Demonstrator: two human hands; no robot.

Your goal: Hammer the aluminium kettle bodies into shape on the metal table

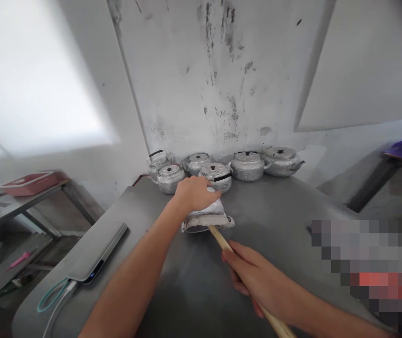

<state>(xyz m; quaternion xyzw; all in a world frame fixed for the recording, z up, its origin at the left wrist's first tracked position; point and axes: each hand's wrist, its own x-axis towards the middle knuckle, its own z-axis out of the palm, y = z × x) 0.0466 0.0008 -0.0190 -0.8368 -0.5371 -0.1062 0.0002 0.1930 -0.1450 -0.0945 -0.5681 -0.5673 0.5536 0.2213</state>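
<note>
Workpiece: one metal vessel (215, 207), located at the center of the grey table (267, 216), on the near side of the kettles. It is tipped so that its open mouth faces the person. From where I stand, this orientation appears to give the tool straight access from the near side.

Left hand (194, 193): laid over the top of the vessel and gripping it from above. The fingertips on the far side are hidden. The hold probably serves to keep the light shell from rolling or sliding.

Right hand (246, 270): closed around a wooden stick (220, 239) partway along its length. The stick slopes from the near right up to the vessel's mouth; I cannot tell how deep its far end goes. A grip set back from the tip likely gives leverage and keeps the knuckles clear of the rim.

Surroundings: six kettles (246, 169) stand grouped along the far edge, below the stained wall (173, 70), presumably to leave working room. A flat grey device (97, 249) lies at the left, its white cable (58, 305) leading off the near side, away from both hands.
</note>
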